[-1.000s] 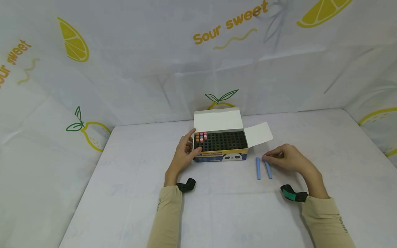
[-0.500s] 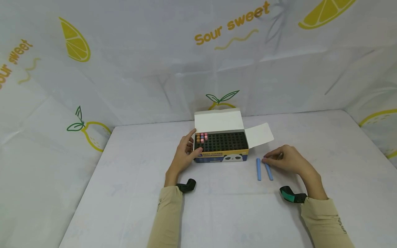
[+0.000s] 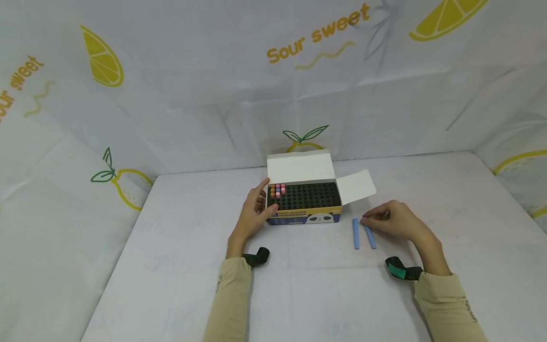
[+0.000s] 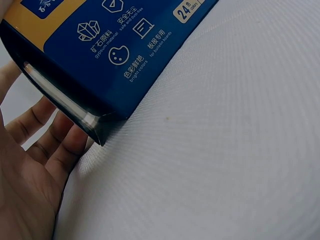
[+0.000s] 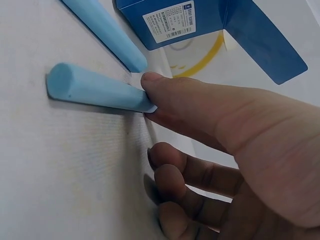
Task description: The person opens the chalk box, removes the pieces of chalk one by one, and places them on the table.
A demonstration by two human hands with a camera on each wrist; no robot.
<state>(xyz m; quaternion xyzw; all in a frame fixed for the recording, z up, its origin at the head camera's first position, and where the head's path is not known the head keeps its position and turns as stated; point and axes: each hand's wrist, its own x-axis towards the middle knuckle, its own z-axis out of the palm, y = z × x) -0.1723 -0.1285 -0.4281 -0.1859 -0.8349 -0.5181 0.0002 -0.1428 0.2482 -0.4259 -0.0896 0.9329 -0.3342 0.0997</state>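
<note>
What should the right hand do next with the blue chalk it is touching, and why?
Probably close thumb and forefinger on the nearer chalk stick and lift it. The right hand has fingertips on its far end, but it lies flat on the table beside the second stick. The left hand steadies the box, whose slots are mostly empty.

Table (image 3: 179, 266): bare cloth left of left hand (image 3: 255, 213), also front centre between sleeves, and right of right hand (image 3: 395, 219).
Box (image 3: 305, 211): mid-table, blocks centre; left hand flat against its left end.
Lid (image 3: 300, 166): upright behind box, bars approach from rear.
Side flap (image 3: 356, 185): juts right, overhangs gap toward right hand.
Box top: open from above; most cells vacant, few chalks (image 3: 278, 189) at left end.
Two blue chalks (image 3: 356, 233) lie between box and right hand, narrow gap between them.
</note>
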